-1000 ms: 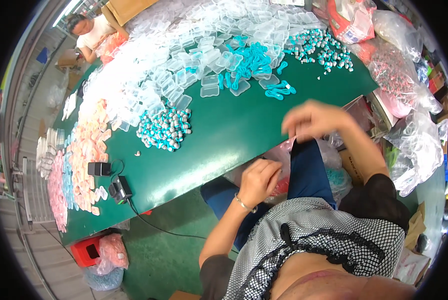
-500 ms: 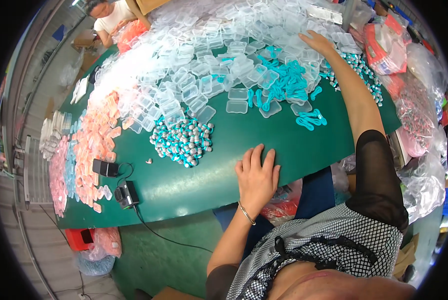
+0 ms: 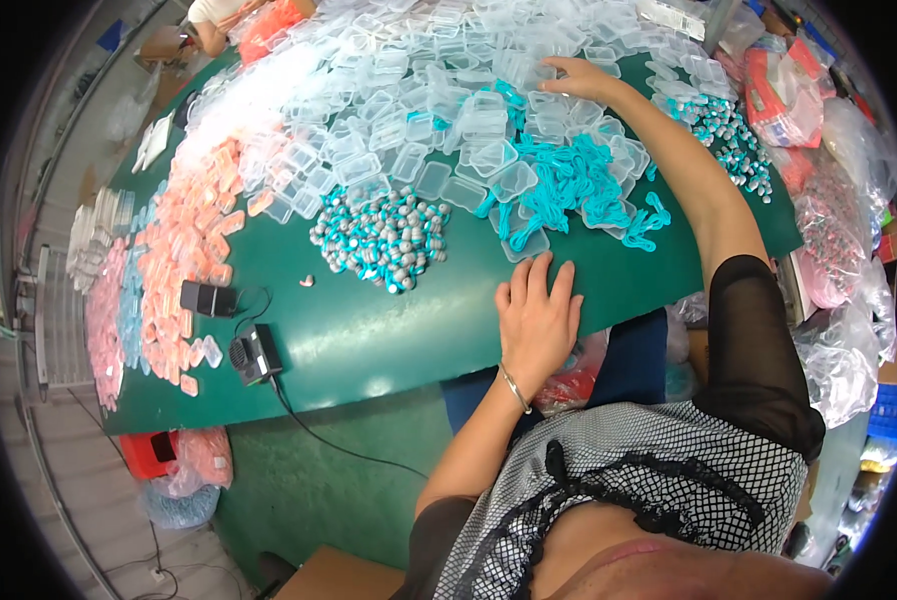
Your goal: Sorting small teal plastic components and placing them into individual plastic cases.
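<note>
My left hand [image 3: 537,322] lies palm down on the green table [image 3: 389,350] near its front edge, fingers spread and holding nothing. My right hand [image 3: 581,80] reaches far over the table into a big heap of clear plastic boxes [image 3: 389,80]. Its fingers look apart at the boxes there, and I see nothing gripped. Between the hands spreads a pile of teal cords [image 3: 569,180], with several clear boxes around and under it. Left of my left hand sits a mound of small grey-and-teal beads or plugs [image 3: 381,235].
Peach-coloured cases [image 3: 184,260] cover the table's left part. A black corded device [image 3: 256,355] and a black block [image 3: 207,298] lie near them. More small grey-and-teal pieces [image 3: 724,135] lie at right, beside bulging plastic bags [image 3: 784,90]. A co-worker's arm [image 3: 212,38] shows at far left.
My right hand has moved left over the clear boxes. The teal cords have spread nearer the front edge, and some boxes have shifted. My left hand stays flat while the view has moved.
</note>
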Motion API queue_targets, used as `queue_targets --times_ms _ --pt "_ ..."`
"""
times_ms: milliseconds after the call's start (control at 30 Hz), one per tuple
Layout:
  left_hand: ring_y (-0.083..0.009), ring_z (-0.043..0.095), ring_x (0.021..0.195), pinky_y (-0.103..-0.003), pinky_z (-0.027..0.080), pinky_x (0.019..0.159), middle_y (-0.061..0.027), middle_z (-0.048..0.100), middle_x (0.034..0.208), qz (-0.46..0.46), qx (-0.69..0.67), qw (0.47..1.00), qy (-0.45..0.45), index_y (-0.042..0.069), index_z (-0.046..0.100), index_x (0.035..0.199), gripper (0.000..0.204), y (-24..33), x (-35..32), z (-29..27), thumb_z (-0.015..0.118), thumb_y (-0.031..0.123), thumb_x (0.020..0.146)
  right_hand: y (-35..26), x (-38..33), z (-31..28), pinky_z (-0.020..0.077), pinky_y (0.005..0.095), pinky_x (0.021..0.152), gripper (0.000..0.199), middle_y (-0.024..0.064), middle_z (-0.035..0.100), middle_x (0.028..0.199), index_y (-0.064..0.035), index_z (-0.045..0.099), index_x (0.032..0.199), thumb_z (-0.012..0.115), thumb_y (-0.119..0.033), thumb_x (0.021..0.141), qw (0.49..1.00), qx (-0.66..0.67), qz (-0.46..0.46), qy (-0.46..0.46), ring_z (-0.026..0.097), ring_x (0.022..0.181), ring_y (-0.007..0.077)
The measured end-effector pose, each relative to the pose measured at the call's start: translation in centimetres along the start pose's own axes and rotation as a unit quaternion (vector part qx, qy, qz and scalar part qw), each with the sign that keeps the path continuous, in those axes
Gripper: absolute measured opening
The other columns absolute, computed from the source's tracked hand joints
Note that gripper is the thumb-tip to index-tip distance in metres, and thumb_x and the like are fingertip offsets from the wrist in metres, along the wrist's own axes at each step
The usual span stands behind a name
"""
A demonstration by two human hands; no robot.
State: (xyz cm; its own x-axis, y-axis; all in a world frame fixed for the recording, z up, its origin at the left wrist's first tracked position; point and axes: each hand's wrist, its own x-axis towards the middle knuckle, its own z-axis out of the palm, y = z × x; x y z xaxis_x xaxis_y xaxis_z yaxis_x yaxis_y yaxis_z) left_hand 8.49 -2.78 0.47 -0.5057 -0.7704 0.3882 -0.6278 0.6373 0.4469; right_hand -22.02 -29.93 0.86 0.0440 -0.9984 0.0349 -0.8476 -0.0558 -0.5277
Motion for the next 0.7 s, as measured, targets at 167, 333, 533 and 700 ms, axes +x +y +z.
queue_targets --times_ms 167,333,533,700 --pt "-0.0293 0.05 0.101 -0.041 0.037 0.083 -0.01 0.056 0.106 0.023 -0.054 0.996 0.071 0.008 0.06 0.102 0.029 -0.8 -0.9 0.3 0.066 0.017 0.075 -3.1 -0.6 0.6 0.0417 0.0374 0.095 0.08 0.0166 0.054 0.127 -0.0096 0.049 0.131 0.065 -0.058 0.07 0.997 -0.05 -0.059 -0.016 0.053 0.114 0.0323" --pt "-0.0291 0.051 0.096 -0.041 0.038 0.079 -0.0106 0.055 0.099 -0.052 -0.041 0.986 0.151 0.007 0.06 0.1 0.029 -2.1 -2.2 0.0 0.067 0.013 0.072 -5.8 -2.7 0.6 0.0416 0.0387 0.095 0.07 0.0162 0.054 0.127 -0.0076 0.05 0.129 0.065 -0.049 0.076 0.989 -0.108 -0.102 -0.007 0.052 0.115 0.0314" --pt "-0.0295 0.05 0.099 -0.041 0.04 0.079 -0.0102 0.054 0.107 -0.121 0.034 0.979 0.16 0.01 0.058 0.105 0.041 -4.0 -2.0 -1.2 0.074 0.02 0.069 -10.9 -7.3 1.7 0.0415 0.0463 0.09 0.046 0.006 0.059 0.118 -0.0161 0.056 0.118 0.063 -0.036 0.077 0.936 -0.183 -0.252 0.166 0.052 0.112 0.0273" --pt "-0.0287 0.051 0.104 -0.041 0.041 0.081 -0.0064 0.057 0.113 -0.092 0.066 0.984 0.141 0.01 0.059 0.107 0.042 -5.0 -1.3 -1.3 0.073 0.022 0.069 -17.3 -20.4 5.4 0.0334 0.0461 0.096 0.04 0.0054 0.058 0.111 -0.0111 0.059 0.109 0.07 -0.021 0.071 0.905 -0.144 -0.393 0.074 0.051 0.109 0.026"
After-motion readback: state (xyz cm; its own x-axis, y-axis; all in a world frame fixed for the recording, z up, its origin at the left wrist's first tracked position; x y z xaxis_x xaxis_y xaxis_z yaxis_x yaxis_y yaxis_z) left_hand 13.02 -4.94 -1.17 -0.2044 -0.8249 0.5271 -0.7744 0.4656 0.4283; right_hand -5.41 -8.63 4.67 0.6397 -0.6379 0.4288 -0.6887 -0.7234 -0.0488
